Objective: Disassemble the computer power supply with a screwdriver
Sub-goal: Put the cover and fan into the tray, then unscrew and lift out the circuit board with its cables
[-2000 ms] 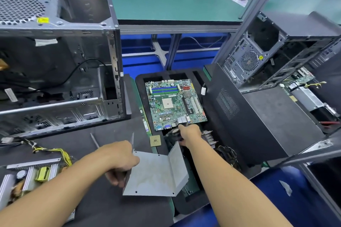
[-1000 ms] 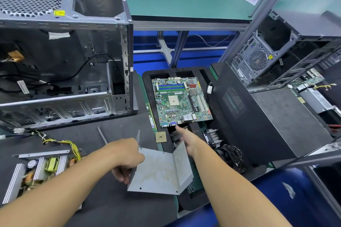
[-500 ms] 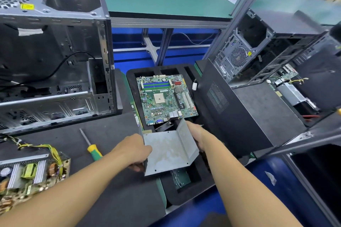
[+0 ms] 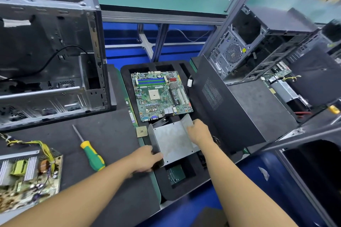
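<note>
You are holding the metal cover (image 4: 173, 140) in both hands, just above the black foam tray (image 4: 184, 190). Your left hand (image 4: 147, 158) is pinching its near-left corner, so the sheet lies at one o'clock from that grip. Your right hand (image 4: 199, 131) is gripping the raised flap at the cover's three o'clock side. Two seconds ago your left hand was also carrying the screwdriver (image 4: 92, 155). Now it is lying on the mat (image 4: 110, 134), at nine o'clock from that hand.

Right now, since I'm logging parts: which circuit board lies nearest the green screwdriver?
The power supply board, left of the screwdriver, with yellow wires; the green motherboard sits farther, in the black tray.
</note>
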A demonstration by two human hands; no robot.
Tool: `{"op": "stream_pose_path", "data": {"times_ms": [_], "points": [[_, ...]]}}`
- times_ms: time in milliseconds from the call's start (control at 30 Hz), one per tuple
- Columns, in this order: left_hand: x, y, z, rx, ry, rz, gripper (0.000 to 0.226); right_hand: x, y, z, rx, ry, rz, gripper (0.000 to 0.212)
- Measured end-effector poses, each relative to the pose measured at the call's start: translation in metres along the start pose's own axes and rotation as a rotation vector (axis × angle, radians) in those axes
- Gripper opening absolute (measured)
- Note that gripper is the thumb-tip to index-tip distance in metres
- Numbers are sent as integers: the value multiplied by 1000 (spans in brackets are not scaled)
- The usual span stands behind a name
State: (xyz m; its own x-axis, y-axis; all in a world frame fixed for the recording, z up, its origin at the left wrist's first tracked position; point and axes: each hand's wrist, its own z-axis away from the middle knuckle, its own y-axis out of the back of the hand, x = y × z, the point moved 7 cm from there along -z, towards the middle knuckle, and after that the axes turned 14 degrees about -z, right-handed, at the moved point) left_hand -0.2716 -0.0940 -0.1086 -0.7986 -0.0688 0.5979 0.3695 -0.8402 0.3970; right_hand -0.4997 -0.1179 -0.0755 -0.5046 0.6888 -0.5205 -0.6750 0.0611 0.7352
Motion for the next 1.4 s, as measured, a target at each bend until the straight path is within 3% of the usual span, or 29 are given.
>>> {"op": "stream_pose_path", "data": {"times_ms": [100, 200, 267, 400, 500, 633, 767, 833, 900, 1000, 1100, 1200, 1267, 1333, 1400], "points": [[-11, 29, 9, 146, -6, -7, 13, -32, 0, 12, 211, 211, 106, 31], [-23, 70, 31, 290, -10, -168, 32, -87, -9, 34, 377, 497, 148, 25], [-34, 102, 52, 390, -1, -324, 43, -119, -20, 46, 419, 592, 114, 22], [-70, 160, 99, 601, -19, -595, 44, -171, -81, 63, 3, 586, -112, 9], [-111, 190, 136, 735, -84, -633, 23, -204, -135, 93, -225, 710, 6, 11], [-186, 208, 176, 888, 47, -643, 27, -223, -200, 130, -469, 750, 106, 17], [-259, 188, 187, 711, 266, -657, 50, -231, -236, 154, -553, 706, 99, 20], [-280, 168, 188, 599, 292, -596, 62, -234, -246, 162, -592, 683, 102, 20], [-289, 155, 190, 601, 266, -552, 68, -237, -251, 167, -610, 658, 90, 18], [-284, 155, 192, 771, 298, -589, 59, -234, -246, 166, -544, 620, 71, 17], [-260, 156, 191, 978, 332, -647, 52, -225, -210, 146, -329, 527, -82, 18], [-225, 157, 188, 1137, 148, -661, 55, -206, -145, 109, 2, 421, -276, 18], [-197, 158, 185, 1191, -18, -682, 46, -186, -100, 81, 187, 372, -257, 20], [-162, 156, 176, 1179, -197, -695, 37, -164, -72, 52, 192, 340, -98, 20], [-131, 145, 165, 1071, -358, -689, 31, -143, -68, 30, 49, 322, 154, 22]]}}
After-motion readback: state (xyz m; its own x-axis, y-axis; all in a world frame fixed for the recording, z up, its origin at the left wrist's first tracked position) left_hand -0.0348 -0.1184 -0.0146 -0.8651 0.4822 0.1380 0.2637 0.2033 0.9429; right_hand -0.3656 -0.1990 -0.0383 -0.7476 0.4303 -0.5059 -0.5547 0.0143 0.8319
